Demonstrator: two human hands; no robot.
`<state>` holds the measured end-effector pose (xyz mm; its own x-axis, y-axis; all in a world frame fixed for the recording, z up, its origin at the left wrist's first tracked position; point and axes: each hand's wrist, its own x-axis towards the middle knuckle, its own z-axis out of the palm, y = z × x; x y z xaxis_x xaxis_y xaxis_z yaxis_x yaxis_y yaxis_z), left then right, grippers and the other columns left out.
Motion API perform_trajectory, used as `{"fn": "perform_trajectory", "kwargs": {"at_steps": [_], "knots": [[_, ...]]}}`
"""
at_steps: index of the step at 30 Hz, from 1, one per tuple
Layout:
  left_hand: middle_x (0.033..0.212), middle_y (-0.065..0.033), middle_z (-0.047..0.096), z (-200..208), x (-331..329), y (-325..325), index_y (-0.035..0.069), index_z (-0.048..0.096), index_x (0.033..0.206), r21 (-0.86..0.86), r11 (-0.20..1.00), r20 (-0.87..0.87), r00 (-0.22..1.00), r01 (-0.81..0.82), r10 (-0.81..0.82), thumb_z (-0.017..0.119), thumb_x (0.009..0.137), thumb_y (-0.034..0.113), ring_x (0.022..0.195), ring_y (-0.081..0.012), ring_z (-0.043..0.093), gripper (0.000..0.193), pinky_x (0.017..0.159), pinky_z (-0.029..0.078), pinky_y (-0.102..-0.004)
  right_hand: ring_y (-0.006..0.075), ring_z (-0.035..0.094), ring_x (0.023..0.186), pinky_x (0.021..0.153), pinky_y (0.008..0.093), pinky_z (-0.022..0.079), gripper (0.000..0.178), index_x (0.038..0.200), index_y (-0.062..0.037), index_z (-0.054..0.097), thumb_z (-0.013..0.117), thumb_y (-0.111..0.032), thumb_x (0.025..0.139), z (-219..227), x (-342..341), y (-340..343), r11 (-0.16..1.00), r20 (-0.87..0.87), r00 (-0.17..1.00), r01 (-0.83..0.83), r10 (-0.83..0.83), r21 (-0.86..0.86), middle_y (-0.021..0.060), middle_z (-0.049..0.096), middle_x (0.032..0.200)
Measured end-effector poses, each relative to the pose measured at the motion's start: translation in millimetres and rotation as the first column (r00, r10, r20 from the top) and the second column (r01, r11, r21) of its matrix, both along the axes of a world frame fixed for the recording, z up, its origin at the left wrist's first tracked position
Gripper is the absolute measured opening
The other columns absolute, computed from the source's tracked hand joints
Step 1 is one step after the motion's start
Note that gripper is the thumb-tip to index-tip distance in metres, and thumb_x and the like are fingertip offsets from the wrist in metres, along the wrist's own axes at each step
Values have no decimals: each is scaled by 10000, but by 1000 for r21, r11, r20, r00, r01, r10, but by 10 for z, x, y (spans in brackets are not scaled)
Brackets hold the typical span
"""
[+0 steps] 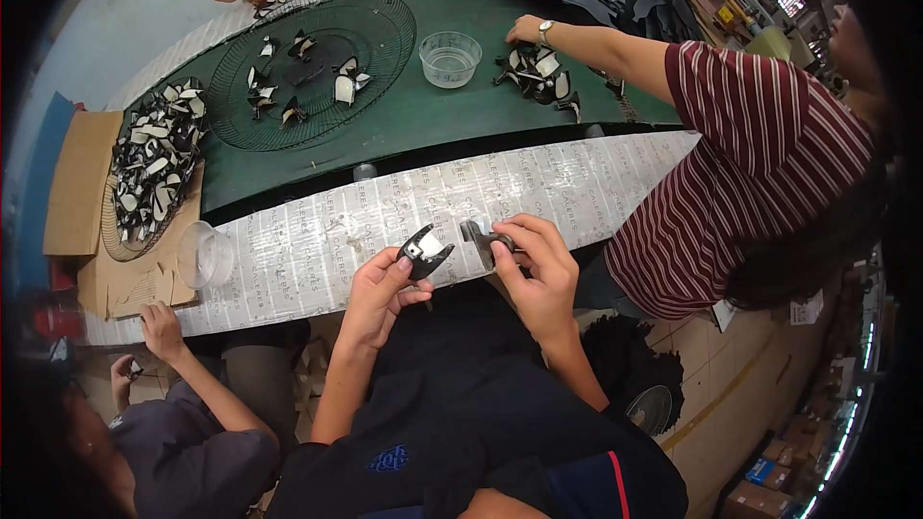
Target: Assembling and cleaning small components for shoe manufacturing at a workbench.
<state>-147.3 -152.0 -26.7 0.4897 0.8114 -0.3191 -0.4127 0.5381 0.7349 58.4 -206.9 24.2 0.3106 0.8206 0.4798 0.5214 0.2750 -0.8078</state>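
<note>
In front of my body, above the near edge of the paper-covered ledge, my left hand (378,296) is closed on a small black curved shoe part with a white inner face (426,250). Its white side is turned up, and its two dark ends point away from the fingers. To the right, my right hand (540,281) pinches a dark brownish-grey piece (478,238) between thumb and fingers. Part of that piece is hidden by the fingers, so its kind is unclear. A short gap separates the two held things.
Beyond the ledge (317,264) runs a green belt (385,125) carrying a round wire rack (226,115) and a clear tub (450,60). A heaped basket of black-and-white parts (159,159) stands left, near another tub (206,255). Co-workers sit left, right and opposite.
</note>
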Motion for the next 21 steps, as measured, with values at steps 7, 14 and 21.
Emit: {"fn": "perform_trajectory", "kwargs": {"at_steps": [7,14,21], "knots": [[985,-100,661,-11,32,-6,-7,566,1100,85,993,6,997,81,-81,563,989,146,862,-185,685,189,751,603,-297,159,659,851,665,241,583,216,1056,22,682,678,40,841,103,-81,-20,981,-82,980,-188,184,-43,115,607,1077],[1031,-111,661,-25,39,-2,-14,552,1140,119,989,-78,993,93,-84,575,978,119,879,-193,683,211,769,596,-302,178,651,921,661,258,588,205,1078,47,656,645,13,876,-63,-25,-16,947,-400,871,-320,287,-16,134,599,1121],[1037,-125,657,16,-53,-22,-7,521,1221,96,990,19,994,103,-105,631,948,162,937,-213,669,340,803,584,-340,171,649,939,745,286,550,217,1127,15,616,557,-106,956,-539,456,260,931,-911,291,-307,291,199,108,637,1137]]}}
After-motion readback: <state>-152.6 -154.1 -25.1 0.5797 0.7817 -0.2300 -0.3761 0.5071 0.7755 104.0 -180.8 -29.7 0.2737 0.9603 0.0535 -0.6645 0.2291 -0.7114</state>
